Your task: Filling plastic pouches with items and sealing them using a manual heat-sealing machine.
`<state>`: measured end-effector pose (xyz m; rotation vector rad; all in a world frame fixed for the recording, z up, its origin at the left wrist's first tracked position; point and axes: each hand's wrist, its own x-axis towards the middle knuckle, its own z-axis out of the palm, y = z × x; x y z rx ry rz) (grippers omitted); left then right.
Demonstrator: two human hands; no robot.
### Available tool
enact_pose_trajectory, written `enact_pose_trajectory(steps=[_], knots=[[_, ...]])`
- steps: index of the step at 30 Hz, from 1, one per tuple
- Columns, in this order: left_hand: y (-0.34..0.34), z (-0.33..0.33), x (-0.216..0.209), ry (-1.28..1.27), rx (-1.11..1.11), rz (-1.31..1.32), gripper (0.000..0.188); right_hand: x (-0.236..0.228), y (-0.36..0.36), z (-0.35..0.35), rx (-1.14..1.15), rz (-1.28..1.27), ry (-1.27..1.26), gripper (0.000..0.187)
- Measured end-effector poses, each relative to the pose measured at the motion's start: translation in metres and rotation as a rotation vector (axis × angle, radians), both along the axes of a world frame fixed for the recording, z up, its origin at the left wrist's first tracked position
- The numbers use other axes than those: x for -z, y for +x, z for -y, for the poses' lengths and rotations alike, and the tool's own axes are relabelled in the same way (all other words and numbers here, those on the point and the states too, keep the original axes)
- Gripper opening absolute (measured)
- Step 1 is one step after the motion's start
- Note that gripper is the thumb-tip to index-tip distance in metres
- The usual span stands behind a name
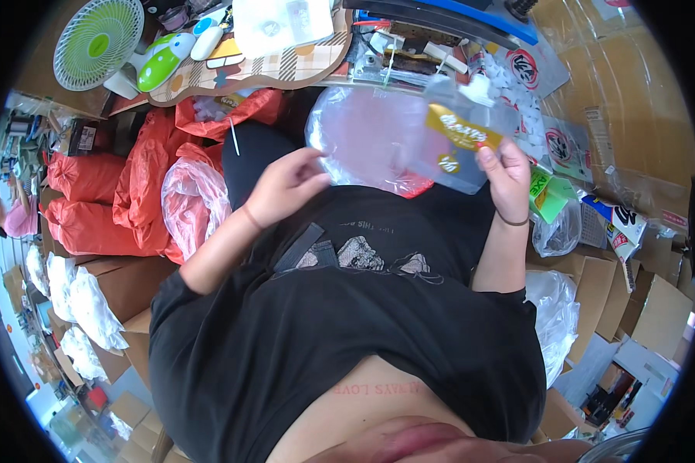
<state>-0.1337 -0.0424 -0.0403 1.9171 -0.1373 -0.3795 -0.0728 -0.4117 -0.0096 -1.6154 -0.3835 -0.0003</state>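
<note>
The right hand is pinching the lower right edge of a clear plastic spouted pouch with a gold printed band and a white cap between thumb and fingers, and the pouch is hanging above the lap, toward the right. White lettering is running across its gold band, and a round gold emblem is showing beneath.

The left hand is holding its thumb and curled fingers apart; whether they are touching the large, clear, round-looking plastic bag on the lap, I cannot tell.

On the right, two see-through plastic pieces are bearing round red prints with dark characters, and a bright green printed packet is lying below them. The black cloth shirt is carrying faint lettering.

At least four red plastic bags are crowding the left side. One white-and-green round fan is standing beyond them, beside a checked, wavy-edged mat. One co-worker in pink is appearing at far left.
</note>
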Motion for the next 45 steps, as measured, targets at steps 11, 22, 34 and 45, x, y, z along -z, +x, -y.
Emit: enact_pose_trajectory(steps=[11,22,34,45], knots=[[-0.288,-0.155,0.188,0.634,-0.576,-0.404,0.023,0.025,0.021,0.085,0.230,0.107,-0.210,0.016],[-0.315,-0.125,0.248,0.338,-0.520,-0.861,0.023,0.025,0.079,0.063,0.161,0.270,-0.637,0.022],[-0.219,-0.074,0.218,0.149,-0.622,-0.927,0.023,0.026,0.076,0.065,0.126,0.078,-0.990,0.023],[-0.185,-0.098,0.163,0.076,-0.587,-0.980,0.023,0.017,0.081,0.051,0.107,0.045,-1.007,0.022]])
